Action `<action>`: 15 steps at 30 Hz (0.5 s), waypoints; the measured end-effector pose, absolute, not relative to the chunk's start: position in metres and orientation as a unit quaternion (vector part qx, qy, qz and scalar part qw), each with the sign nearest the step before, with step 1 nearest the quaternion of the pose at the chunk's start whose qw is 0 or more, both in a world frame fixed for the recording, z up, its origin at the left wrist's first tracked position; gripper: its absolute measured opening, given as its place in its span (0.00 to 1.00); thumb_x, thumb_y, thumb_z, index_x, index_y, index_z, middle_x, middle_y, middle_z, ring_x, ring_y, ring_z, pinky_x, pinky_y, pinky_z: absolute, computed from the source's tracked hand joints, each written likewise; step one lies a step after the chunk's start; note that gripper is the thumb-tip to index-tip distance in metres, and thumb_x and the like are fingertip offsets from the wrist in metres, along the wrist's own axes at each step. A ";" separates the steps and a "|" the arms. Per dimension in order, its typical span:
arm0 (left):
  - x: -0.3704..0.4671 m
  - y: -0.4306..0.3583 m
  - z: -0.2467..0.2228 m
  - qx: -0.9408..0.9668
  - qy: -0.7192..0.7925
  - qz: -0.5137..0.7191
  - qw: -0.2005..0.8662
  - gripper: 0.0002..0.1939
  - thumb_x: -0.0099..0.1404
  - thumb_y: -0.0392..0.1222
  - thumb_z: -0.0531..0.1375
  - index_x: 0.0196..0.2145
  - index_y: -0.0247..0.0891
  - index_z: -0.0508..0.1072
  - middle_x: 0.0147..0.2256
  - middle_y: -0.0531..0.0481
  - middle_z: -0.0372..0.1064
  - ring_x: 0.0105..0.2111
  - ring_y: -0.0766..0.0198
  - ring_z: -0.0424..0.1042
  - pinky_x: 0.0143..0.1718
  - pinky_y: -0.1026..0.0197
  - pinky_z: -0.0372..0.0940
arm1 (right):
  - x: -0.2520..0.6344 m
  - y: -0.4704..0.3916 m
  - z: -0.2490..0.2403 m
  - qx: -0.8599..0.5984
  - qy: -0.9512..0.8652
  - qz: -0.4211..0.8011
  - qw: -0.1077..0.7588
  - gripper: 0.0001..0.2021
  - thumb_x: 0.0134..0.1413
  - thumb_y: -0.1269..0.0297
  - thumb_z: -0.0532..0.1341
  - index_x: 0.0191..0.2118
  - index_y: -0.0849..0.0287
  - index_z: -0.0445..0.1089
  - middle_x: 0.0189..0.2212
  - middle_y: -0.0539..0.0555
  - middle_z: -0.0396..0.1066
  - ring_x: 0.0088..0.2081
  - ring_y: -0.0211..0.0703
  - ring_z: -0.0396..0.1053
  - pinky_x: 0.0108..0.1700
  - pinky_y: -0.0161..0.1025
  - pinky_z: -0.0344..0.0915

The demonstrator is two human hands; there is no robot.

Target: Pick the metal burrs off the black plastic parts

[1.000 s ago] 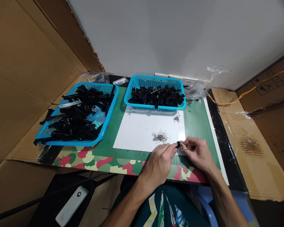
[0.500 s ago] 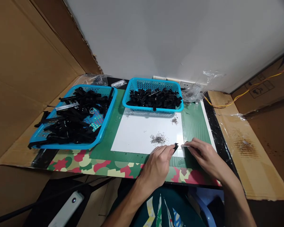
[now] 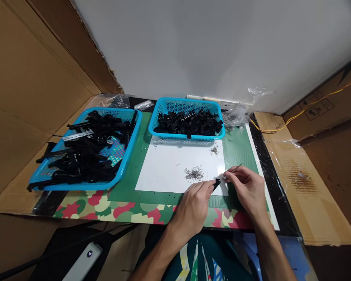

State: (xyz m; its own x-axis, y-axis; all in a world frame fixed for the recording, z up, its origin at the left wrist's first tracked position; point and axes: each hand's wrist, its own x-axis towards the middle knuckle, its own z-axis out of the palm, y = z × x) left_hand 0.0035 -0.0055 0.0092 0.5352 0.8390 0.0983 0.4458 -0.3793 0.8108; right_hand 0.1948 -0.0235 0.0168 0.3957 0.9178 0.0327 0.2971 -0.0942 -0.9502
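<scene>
Pinches a small black plastic part (image 3: pixel 216 184) tightly in the left hand (image 3: pixel 196 202), palm down, over the near right corner of the white sheet (image 3: pixel 160 168). Curls the right hand (image 3: pixel 249 185) just beside it, fingertips together, gripping a thin metal tool (image 3: pixel 237 168). Has bare sheet far left, green mat (image 3: pixel 240 148) far right.

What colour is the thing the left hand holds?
The small part is black; the head view shows it.
</scene>
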 end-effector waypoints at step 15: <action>0.004 -0.005 0.007 0.795 0.399 0.255 0.379 0.18 0.82 0.41 0.47 0.59 0.40 0.73 0.52 0.44 0.77 0.52 0.54 0.77 0.52 0.50 0.72 | 0.202 -0.031 0.016 -0.674 -0.630 0.262 0.283 0.09 0.69 0.60 0.60 0.40 0.56 0.75 0.33 0.54 0.77 0.32 0.45 0.72 0.37 0.39 0.66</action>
State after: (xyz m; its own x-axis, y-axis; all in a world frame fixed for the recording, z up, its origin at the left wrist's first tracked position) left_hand 0.0040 -0.0052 0.0071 0.5513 0.8278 0.1040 0.4410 -0.3949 0.8060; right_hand 0.2022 -0.0310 0.0162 0.0680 0.9977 0.0035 0.7005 -0.0453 -0.7122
